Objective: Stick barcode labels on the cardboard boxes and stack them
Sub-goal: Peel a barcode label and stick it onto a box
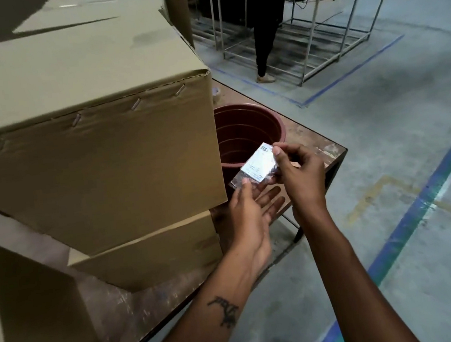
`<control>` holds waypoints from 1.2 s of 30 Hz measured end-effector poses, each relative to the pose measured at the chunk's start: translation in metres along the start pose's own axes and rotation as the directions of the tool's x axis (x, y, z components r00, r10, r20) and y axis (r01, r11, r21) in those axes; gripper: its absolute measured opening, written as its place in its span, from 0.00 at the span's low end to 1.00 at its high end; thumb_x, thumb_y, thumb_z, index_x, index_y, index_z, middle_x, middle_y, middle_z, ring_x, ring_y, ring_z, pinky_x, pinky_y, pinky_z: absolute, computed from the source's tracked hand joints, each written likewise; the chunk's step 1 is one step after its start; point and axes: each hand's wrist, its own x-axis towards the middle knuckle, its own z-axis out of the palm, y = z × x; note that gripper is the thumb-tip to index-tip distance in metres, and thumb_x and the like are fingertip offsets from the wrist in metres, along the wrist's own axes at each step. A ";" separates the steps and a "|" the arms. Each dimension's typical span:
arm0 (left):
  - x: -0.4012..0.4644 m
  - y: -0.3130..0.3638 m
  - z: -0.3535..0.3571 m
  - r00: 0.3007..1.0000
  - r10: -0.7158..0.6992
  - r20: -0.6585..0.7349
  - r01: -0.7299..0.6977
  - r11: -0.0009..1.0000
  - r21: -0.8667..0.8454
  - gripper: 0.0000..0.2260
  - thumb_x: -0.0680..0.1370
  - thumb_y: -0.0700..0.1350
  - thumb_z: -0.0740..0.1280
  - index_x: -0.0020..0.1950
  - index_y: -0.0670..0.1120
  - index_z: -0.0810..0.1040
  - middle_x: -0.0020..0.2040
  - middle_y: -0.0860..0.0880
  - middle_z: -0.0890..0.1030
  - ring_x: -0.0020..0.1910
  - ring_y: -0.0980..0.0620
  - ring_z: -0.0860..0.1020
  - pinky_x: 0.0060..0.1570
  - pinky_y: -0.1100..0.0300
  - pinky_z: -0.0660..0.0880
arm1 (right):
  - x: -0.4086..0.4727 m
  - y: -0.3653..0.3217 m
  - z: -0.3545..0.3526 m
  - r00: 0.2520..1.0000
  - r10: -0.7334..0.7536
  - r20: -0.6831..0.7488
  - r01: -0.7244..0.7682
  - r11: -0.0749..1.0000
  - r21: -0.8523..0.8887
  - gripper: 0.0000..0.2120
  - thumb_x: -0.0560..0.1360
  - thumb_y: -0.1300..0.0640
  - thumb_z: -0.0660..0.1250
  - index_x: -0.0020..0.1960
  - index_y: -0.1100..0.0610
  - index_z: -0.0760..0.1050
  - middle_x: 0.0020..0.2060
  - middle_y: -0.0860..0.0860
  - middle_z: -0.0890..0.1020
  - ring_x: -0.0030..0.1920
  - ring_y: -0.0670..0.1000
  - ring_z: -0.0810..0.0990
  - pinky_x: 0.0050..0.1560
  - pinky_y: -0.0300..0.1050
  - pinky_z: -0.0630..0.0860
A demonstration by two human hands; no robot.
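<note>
Two hands, left hand [251,210], right hand [299,173], pinching label [258,162]

Stacked cardboard boxes [89,147] fill the frame's left, on a table [325,148]. A bucket [245,132] sits right of them. A rack [315,34] stands upper right.

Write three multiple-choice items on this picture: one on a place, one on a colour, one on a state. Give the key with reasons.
1. Where is the bucket?
A. on the table, right of the stapled box
B. on the floor
C. atop the boxes

2. What colour is the bucket?
A. blue
B. reddish brown
C. white

3. What is the state of the label?
A. stuck on a box
B. lying in the bucket
C. held in both hands

Key: 1 A, it stands on the table beside the stapled box. 2 B, its wall is reddish brown. 3 C, the left hand and right hand pinch it.
</note>
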 end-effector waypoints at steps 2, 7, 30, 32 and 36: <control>0.009 -0.001 0.008 0.999 -0.026 -0.033 0.025 0.999 -0.044 0.18 0.90 0.50 0.57 0.72 0.41 0.77 0.59 0.39 0.87 0.55 0.42 0.88 0.47 0.53 0.85 | 0.008 0.001 0.001 1.000 -0.019 0.010 0.019 0.999 -0.032 0.06 0.80 0.47 0.74 0.55 0.46 0.87 0.49 0.49 0.89 0.46 0.57 0.89 0.48 0.68 0.85; 0.019 0.000 0.031 0.998 0.020 -0.061 -0.029 0.990 -0.138 0.17 0.90 0.48 0.58 0.72 0.40 0.77 0.62 0.38 0.86 0.45 0.49 0.89 0.41 0.58 0.84 | 0.035 -0.004 0.006 0.993 -0.120 0.020 0.122 0.977 -0.174 0.05 0.81 0.49 0.73 0.56 0.43 0.85 0.48 0.44 0.87 0.46 0.46 0.87 0.50 0.59 0.85; 0.045 -0.002 0.028 0.969 0.247 0.015 -0.245 0.951 0.189 0.28 0.87 0.37 0.64 0.86 0.43 0.58 0.82 0.44 0.69 0.77 0.52 0.72 0.70 0.60 0.74 | 0.086 0.040 0.055 0.971 -0.209 0.117 0.239 0.816 -0.526 0.08 0.84 0.47 0.66 0.58 0.43 0.84 0.60 0.42 0.83 0.65 0.54 0.77 0.61 0.52 0.56; 0.044 -0.002 0.029 0.969 0.247 0.033 -0.248 0.948 0.201 0.28 0.87 0.36 0.64 0.86 0.43 0.59 0.83 0.44 0.68 0.77 0.52 0.72 0.62 0.66 0.77 | 0.079 0.040 0.049 0.968 -0.221 0.117 0.249 0.810 -0.531 0.07 0.84 0.47 0.68 0.57 0.43 0.84 0.58 0.41 0.83 0.63 0.52 0.76 0.62 0.54 0.60; 0.039 -0.004 0.023 0.965 0.259 0.051 -0.263 0.930 0.256 0.25 0.87 0.35 0.63 0.84 0.41 0.63 0.80 0.43 0.72 0.71 0.54 0.76 0.56 0.70 0.79 | 0.059 0.032 0.036 0.951 -0.261 0.168 0.310 0.813 -0.493 0.06 0.81 0.45 0.69 0.55 0.41 0.84 0.53 0.38 0.84 0.58 0.48 0.79 0.63 0.60 0.69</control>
